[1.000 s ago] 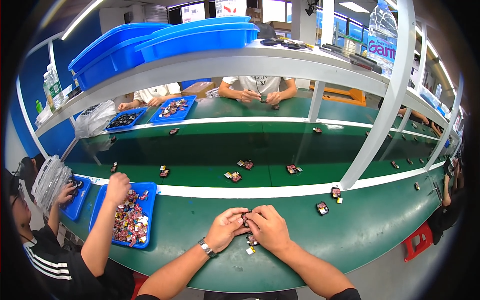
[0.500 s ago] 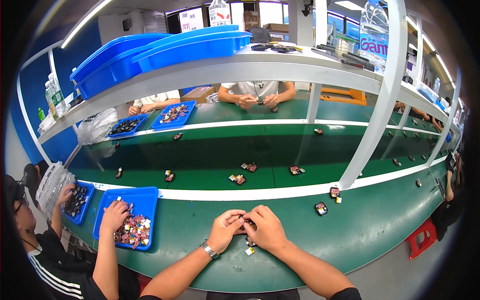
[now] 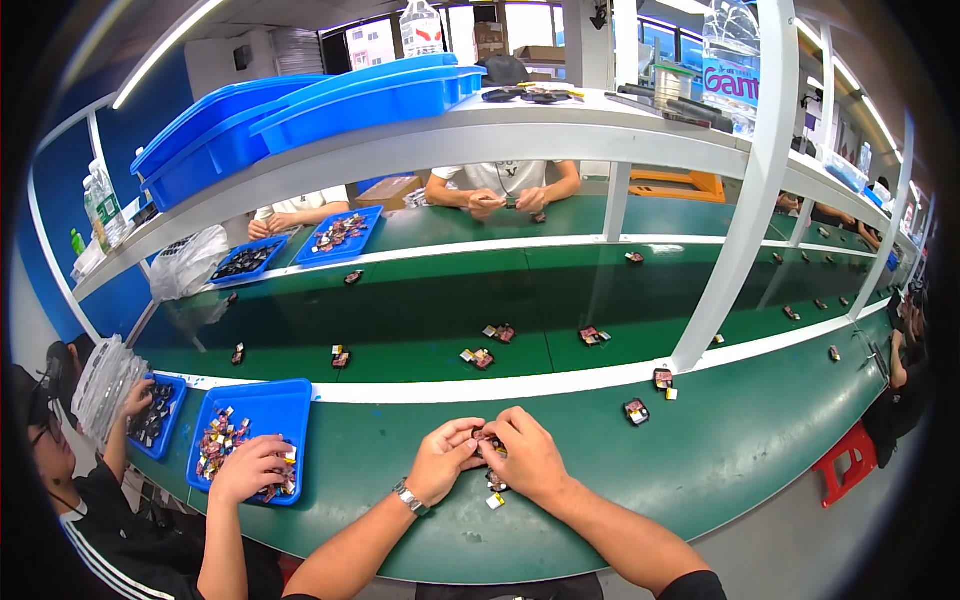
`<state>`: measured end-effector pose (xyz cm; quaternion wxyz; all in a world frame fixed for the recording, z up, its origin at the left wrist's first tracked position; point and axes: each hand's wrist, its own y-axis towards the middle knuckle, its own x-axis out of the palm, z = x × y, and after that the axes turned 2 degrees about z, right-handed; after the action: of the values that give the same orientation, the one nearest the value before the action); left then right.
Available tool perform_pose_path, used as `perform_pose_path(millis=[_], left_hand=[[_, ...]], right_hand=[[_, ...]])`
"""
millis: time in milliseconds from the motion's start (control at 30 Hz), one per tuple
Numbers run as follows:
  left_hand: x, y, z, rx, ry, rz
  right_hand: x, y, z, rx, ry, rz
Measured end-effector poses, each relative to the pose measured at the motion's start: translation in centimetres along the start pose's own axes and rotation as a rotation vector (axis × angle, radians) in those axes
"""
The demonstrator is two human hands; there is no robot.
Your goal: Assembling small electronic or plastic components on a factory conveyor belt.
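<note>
Over the green bench [image 3: 380,540], my left hand [image 3: 446,462] and my right hand [image 3: 526,460] meet, thumbs and fingertips pinched together. Between them sits a small dark electronic module [image 3: 487,442], mostly covered by my fingers. Just below my hands, a second small assembly [image 3: 496,482] with a white and yellow piece lies on the bench. To the right rest two more dark red-and-black modules [image 3: 637,411], one near the white rail.
At left, a neighbouring person's hand [image 3: 254,466] reaches into a blue tray [image 3: 303,395] of small parts; their other hand is at a tray of black parts [image 3: 152,415]. Scattered modules [image 3: 478,358] lie beyond the white rail [image 3: 420,390]. A white post [image 3: 735,240] supports the overhead shelf.
The neighbour's hand has moved toward the near right part of the parts tray. My hands stay together with only a slight finger shift; the whole view has shifted a little.
</note>
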<state>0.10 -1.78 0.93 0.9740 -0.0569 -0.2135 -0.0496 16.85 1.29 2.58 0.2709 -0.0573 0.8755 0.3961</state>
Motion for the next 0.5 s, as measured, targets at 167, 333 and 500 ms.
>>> perform_pose_path(millis=[167, 333, 500], left_hand=[[-0.2, 0.1, -0.3, 0.009, 0.012, 0.006], [0.1, 0.5, -0.3, 0.017, -0.001, 0.037], [-2.2, 3.4, 1.5, 0.173, 0.234, 0.219]], right_hand=[[0.4, -0.1, 0.0, 0.009, -0.026, 0.022], [0.5, 0.0, -0.1, -0.001, -0.062, 0.041], [-1.0, 2.2, 0.4, -0.110, 0.002, -0.082]])
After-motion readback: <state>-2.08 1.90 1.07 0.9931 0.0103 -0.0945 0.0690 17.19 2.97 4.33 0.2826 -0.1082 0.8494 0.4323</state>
